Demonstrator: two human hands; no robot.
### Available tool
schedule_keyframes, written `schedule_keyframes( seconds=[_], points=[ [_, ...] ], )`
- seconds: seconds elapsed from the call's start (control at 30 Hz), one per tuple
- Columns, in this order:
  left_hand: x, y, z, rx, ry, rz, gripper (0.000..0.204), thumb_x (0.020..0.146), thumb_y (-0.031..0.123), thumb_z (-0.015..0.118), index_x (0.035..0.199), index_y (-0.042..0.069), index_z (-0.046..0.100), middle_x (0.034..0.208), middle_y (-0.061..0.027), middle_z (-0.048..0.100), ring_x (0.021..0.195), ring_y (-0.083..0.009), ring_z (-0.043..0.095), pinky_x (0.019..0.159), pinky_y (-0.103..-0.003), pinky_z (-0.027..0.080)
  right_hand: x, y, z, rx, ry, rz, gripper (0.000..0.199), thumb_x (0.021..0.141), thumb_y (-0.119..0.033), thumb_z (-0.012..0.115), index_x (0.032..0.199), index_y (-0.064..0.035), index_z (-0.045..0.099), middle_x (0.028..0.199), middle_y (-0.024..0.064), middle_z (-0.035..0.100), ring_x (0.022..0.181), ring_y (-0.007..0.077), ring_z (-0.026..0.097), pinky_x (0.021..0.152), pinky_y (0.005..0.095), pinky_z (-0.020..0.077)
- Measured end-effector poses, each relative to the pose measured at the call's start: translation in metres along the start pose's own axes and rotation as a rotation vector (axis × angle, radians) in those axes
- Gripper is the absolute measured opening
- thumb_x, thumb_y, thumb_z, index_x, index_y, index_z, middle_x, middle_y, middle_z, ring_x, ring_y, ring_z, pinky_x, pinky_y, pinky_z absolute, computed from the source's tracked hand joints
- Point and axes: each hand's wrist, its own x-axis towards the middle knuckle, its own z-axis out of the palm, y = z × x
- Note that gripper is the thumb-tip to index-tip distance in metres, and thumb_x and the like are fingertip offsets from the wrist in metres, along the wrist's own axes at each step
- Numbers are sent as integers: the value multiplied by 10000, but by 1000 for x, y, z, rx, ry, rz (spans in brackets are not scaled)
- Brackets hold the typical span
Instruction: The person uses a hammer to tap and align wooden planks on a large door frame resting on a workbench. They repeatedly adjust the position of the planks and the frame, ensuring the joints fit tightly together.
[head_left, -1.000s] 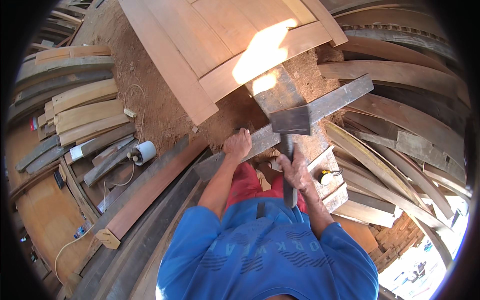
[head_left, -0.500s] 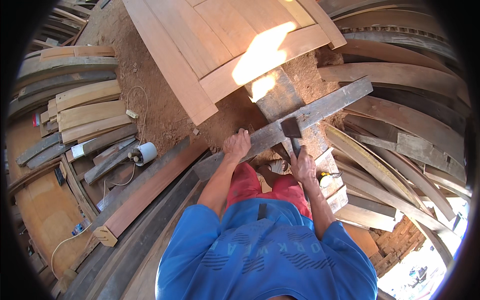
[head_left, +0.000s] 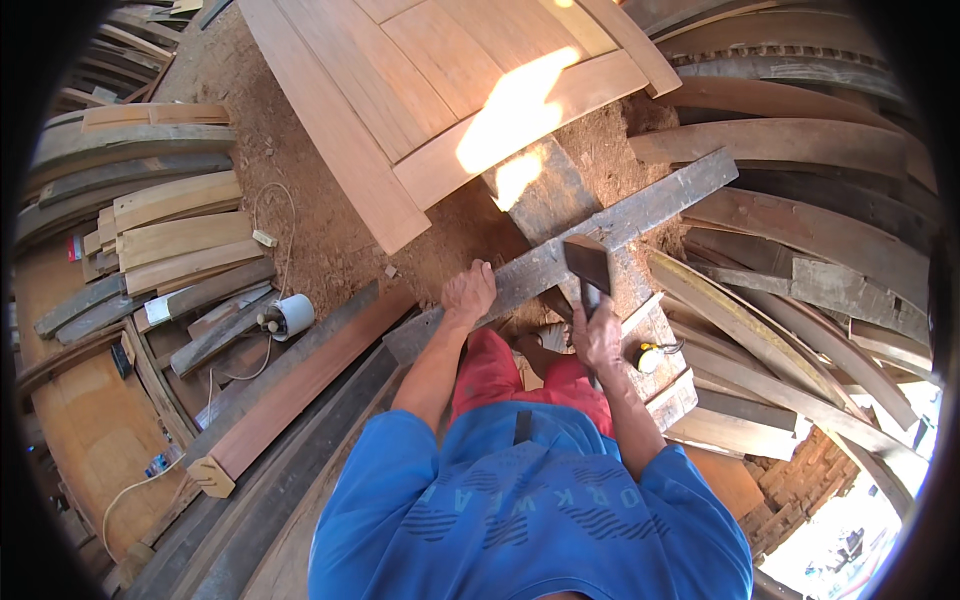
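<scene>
Evidently the largest thing in view is the reddish-tan panelled wooden door (head_left: 335, 120) lying at the top, a bright patch of sunlight across its lower rail. To the right, a broad stack of long brown and grey timbers (head_left: 780, 145) fills the side, their edges bowed by the lens. Next in size, a long, weathered grey wooden plank (head_left: 665, 203) runs slantwise in front of the person, from beside the left forearm up toward the timbers, crossing over a wide, stained flat board (head_left: 550, 190). On the left lies a straight reddish-brown beam (head_left: 300, 395), and beyond it a pile of short, pale yellowish boards (head_left: 185, 230). Smaller is the hammer with a dark rectangular head (head_left: 588, 262), its head above the middle of the plank; whether the two touch, I cannot tell. The right hand (head_left: 598, 338) is wrapped around the hammer's handle, while the left hand (head_left: 469, 292) is closed over the plank, fingers curled at its far edge. Smaller items are a white cylindrical container (head_left: 297, 314) tipped among the scraps at left and a yellow-and-black tape measure (head_left: 649, 357) just beside the right forearm.
</scene>
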Motion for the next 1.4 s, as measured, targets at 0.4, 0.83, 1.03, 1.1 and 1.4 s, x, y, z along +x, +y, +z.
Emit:
schedule_keyframes(
  seconds=[0.4,0.83,1.03,1.1,1.4],
  points=[
    [2,9,-2,6,-46,-11,411,1029,395,366,1079,89,637,887,-256,715,863,-459,694,797,-553,544,-14,11,-4,368,258,-214,423,942,-244,656,1245,23,533,990,230,645,920,404,630,823,469,509],
    [8,15,4,51,-103,-7,452,1037,408,324,1095,88,637,917,-263,714,883,-453,695,808,-547,542,6,-23,-55,199,143,37,429,952,-312,615,1186,45,573,965,334,659,908,516,642,776,561,497],
    [8,16,7,46,-99,-3,455,1038,407,320,1117,89,635,943,-263,715,910,-448,693,838,-551,531,-3,40,8,196,224,-270,313,940,-238,621,1137,1,579,920,231,670,777,438,661,678,515,525],
    [9,18,5,37,-129,-27,450,1037,403,323,1125,92,636,958,-263,715,926,-449,690,857,-553,524,10,50,16,-173,-124,51,378,973,-331,573,1135,10,560,866,281,675,789,468,670,666,545,528],
    [19,22,-5,-7,-134,-37,442,1031,388,338,1124,77,639,971,-270,709,961,-455,680,872,-556,515,2,0,-20,48,322,-285,414,926,-260,670,1169,53,549,805,290,659,751,488,657,664,530,524]
  ],
)
